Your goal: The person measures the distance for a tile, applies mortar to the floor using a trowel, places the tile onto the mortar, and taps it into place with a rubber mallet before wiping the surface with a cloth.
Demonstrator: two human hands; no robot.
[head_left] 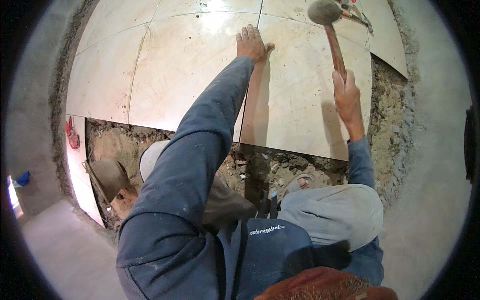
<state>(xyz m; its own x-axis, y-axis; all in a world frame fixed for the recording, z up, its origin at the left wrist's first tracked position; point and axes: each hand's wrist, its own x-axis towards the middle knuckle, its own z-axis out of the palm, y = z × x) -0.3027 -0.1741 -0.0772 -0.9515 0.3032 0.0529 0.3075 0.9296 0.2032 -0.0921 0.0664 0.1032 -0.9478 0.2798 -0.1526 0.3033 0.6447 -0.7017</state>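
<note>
My left hand (251, 44) lies on the pale floor tiles with its fingers stretched forward, close to the joint between two large tiles. Nothing is in it. My right hand (346, 97) is wrapped round the wooden handle of a mallet (324, 12), whose dark rounded head points away from me. The mallet is held over the right-hand tile (300, 95), and a shadow falls on that tile beside my right hand. Dirt specks and smears mark the tile faces. I crouch at the tiles' near edge.
Rubble and soil (295, 162) lie along the near edge of the tiles. A bucket (108, 177) stands at the left, near a narrow tile strip (82, 167) with a red object (73, 136) on it. At the far right, a hammer-like tool (356, 20) rests on the tiles. Grey walls flank both sides.
</note>
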